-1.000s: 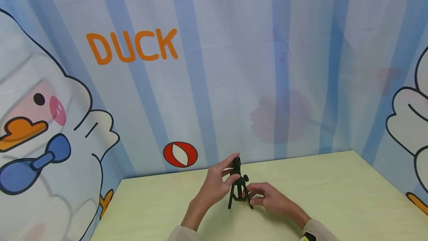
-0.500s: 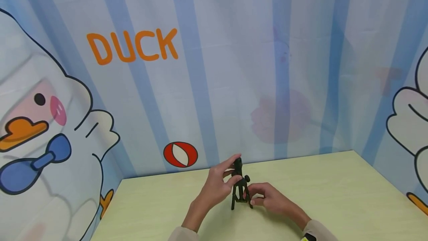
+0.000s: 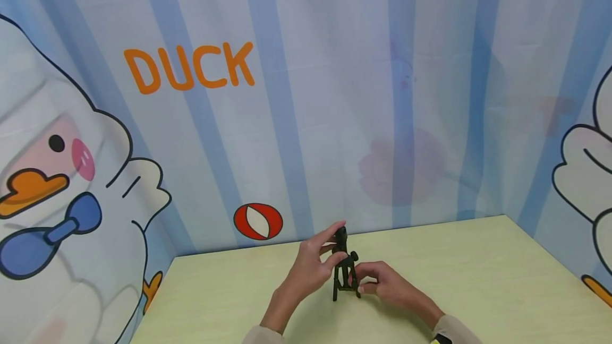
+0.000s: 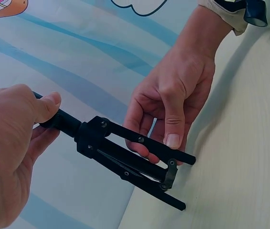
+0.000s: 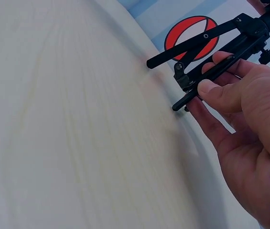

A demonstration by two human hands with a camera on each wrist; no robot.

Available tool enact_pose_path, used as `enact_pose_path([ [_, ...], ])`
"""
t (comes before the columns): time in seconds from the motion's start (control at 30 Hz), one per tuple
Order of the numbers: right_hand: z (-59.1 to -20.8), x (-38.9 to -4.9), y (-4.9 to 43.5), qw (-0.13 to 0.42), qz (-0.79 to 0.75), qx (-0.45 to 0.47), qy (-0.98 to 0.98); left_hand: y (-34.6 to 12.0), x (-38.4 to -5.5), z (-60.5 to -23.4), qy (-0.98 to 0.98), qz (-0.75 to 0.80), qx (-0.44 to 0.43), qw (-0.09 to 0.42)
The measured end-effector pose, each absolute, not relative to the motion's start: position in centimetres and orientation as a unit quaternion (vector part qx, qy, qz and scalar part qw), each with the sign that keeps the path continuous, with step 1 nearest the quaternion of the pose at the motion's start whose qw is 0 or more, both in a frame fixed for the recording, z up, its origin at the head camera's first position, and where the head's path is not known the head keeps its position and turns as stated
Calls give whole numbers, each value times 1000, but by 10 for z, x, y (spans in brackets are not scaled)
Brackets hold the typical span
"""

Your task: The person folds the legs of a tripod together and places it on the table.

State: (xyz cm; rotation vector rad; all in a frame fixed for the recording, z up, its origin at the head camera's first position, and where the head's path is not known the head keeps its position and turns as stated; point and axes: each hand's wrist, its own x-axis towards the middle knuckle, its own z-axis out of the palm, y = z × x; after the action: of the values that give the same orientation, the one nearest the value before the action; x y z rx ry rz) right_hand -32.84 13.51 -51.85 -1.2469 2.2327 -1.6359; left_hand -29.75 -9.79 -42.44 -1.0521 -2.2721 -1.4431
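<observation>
Tripod [image 4: 125, 153] is gripped high by the left hand [image 3: 309, 268]; one leg [image 4: 149, 144] is pinched by the right hand [image 3: 389, 283]; it could be tipped by uneven pulling.

Striped backdrop [image 3: 334, 94], DUCK lettering [image 3: 197, 67], printed ball [image 3: 258, 221], pale table [image 3: 468, 264]

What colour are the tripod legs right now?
Black; the tripod legs show best in the left wrist view.

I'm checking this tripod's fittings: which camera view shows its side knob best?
The right wrist view: the knob appears close up there, unobstructed, beside the tripod's body. The head view shows it only as a small dark blob; in the left wrist view I cannot make it out.
</observation>
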Motion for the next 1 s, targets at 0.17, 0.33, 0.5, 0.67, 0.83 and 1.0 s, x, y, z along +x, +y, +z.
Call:
enact_pose_path([
  [0.17,-519,-329,136,53,-541,-411,732,-97,-297,-425,-780,-496,-359,126],
  [0.33,-519,-330,137,47,-544,-408,732,-96,-297,-425,-782,-490,-359,136],
  [0.5,-517,-328,137,54,-553,-398,730,-95,-295,-424,-788,-475,-358,160],
  [0.67,-515,-325,136,48,-552,-409,725,-92,-294,-423,-788,-470,-355,177],
  [0.83,-514,-321,133,24,-547,-419,725,-88,-295,-423,-783,-474,-356,189],
  [1.0,-516,-317,128,7,-550,-408,728,-85,-296,-423,-777,-486,-343,205],
])
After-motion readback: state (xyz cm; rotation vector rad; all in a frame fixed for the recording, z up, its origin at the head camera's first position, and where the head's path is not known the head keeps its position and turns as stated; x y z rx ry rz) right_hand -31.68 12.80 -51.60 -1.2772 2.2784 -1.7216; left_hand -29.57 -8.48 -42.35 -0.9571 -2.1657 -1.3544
